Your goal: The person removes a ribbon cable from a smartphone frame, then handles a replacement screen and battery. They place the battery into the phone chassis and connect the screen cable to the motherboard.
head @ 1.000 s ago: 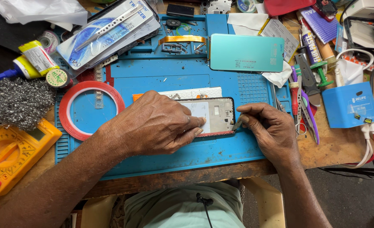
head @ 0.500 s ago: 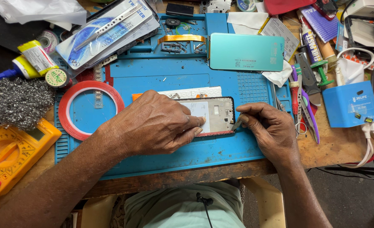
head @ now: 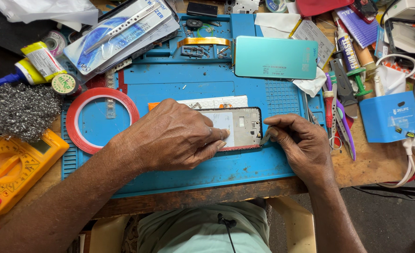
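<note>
From the head camera, the phone frame (head: 238, 127) lies flat on the blue repair mat (head: 245, 164), just right of the red tape ring (head: 102, 119). The left hand (head: 170, 136) presses flat over it, pinning it steady. The right hand (head: 298, 140) pinches a small pry tool (head: 265, 137) against the frame's right edge, likely to lever there.

Your wooden bench (head: 357, 164) carries the blue work mat (head: 245, 164) at centre. Left of it: steel wool (head: 20, 110), yellow multimeter (head: 11, 164). Right: blue box (head: 389, 117), cables (head: 411, 161). Far edge is tool clutter.
</note>
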